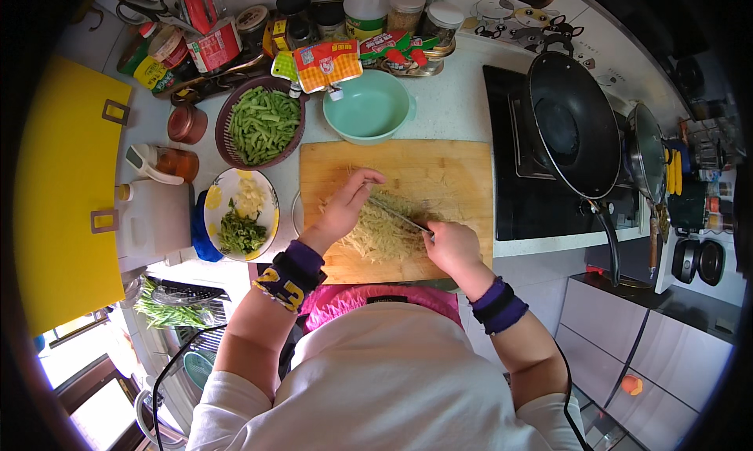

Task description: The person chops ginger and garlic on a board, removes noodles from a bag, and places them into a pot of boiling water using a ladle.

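Observation:
A kitchen knife (400, 215) lies edge-on over a heap of pale, finely chopped vegetable (379, 239) on a wooden cutting board (459, 163). My right hand (456, 248) is closed around its handle at the heap's right side. My left hand (347, 205) is at the blade's far end, fingers extended close to its spine; whether it touches the blade is hard to tell. Behind the board stands an empty mint-green bowl (367, 110). Left of the board, a patterned plate (212, 215) bears chopped garlic (250, 195) and chopped greens (240, 232).
A purple basket (223, 124) of cut green beans (263, 124) stands back left. Jars, bottles and sauce pouches (327, 63) line the back. At right, a black wok (573, 127) sits on the cooktop (512, 210), its handle projecting over the front edge. A plastic jug (156, 215) stands left.

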`<state>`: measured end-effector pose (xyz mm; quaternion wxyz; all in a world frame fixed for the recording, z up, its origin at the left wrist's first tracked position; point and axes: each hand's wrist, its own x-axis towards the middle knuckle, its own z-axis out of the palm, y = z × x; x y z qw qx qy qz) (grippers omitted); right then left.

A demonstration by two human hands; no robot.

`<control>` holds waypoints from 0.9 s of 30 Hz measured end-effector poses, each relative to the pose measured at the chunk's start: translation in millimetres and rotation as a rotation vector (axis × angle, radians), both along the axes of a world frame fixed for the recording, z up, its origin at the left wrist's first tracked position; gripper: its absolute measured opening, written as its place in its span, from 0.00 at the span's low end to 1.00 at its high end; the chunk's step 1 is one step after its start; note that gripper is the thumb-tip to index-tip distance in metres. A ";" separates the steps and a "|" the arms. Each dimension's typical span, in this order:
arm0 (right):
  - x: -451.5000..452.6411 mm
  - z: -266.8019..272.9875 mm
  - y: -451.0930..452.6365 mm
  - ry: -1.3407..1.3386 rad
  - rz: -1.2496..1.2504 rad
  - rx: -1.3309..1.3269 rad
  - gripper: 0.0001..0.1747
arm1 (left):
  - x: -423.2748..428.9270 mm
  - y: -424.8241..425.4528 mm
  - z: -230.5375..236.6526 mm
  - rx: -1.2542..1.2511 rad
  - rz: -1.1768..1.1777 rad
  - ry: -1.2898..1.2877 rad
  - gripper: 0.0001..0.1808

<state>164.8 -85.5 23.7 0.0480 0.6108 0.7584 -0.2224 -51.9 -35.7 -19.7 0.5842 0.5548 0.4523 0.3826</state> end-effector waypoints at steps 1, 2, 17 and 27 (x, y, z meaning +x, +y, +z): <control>1.2 -0.7 -0.9 0.007 -0.008 0.016 0.09 | 0.3 0.2 1.6 0.013 -0.018 0.048 0.12; 1.9 -1.8 -1.4 0.015 -0.015 0.031 0.10 | 1.0 0.3 1.5 0.030 -0.015 0.066 0.12; 8.8 27.9 -28.9 0.172 -0.093 -0.042 0.10 | 13.7 -8.7 25.8 0.152 -0.074 0.079 0.10; -5.2 -3.0 -35.7 0.199 -0.131 -0.025 0.11 | 17.3 9.1 -2.9 0.087 -0.123 0.025 0.10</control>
